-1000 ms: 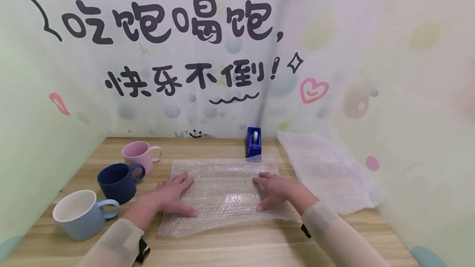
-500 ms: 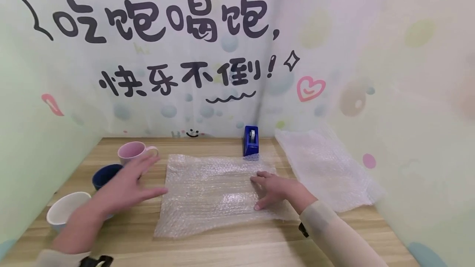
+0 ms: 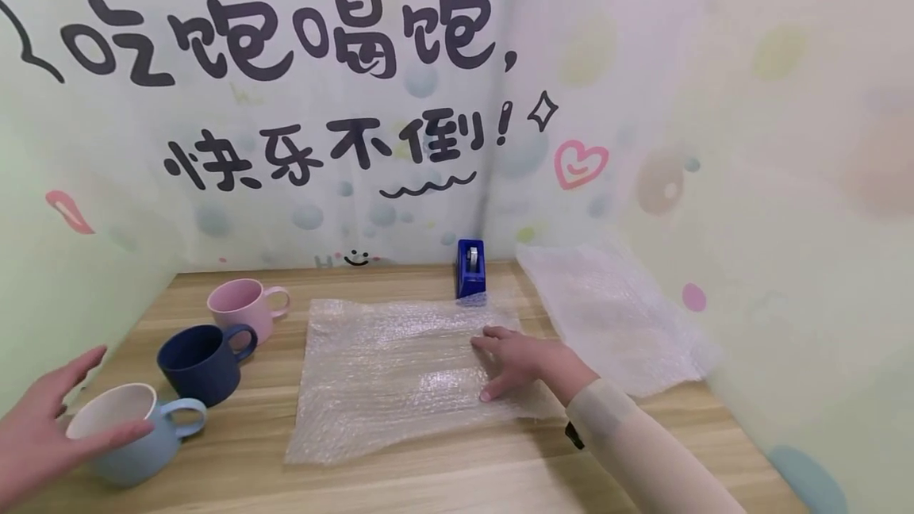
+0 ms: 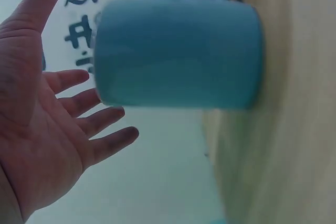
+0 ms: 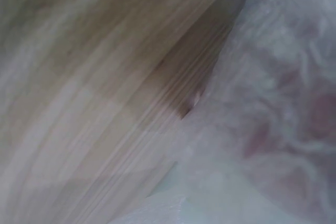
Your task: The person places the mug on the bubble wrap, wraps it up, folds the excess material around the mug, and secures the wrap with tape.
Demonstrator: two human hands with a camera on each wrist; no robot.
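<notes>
My left hand (image 3: 57,427) is at the light blue mug (image 3: 139,443), thumb and fingers spread apart on either side of its rim. In the left wrist view the fingers of that hand (image 4: 58,124) are extended near the mug's mouth and the mug (image 4: 178,51) stands on the table. A sheet of bubble wrap (image 3: 385,375) lies flat in the middle, and my right hand (image 3: 517,359) rests on its right part with fingers spread. Bubble wrap (image 5: 273,108) fills the right side of the right wrist view, blurred, mostly hiding the hand.
Behind the light blue mug stand a navy mug (image 3: 203,363) and a pink mug (image 3: 246,312), handles to the right. A blue tape dispenser (image 3: 470,272) sits at the sheet's far edge. More bubble wrap (image 3: 614,316) lies at the right against the wall. Walls enclose the wooden table (image 3: 400,482).
The left hand has lifted off the bubble wrap and swung left past the mugs to the light blue one. The right hand has stayed on the sheet. The head view has turned slightly.
</notes>
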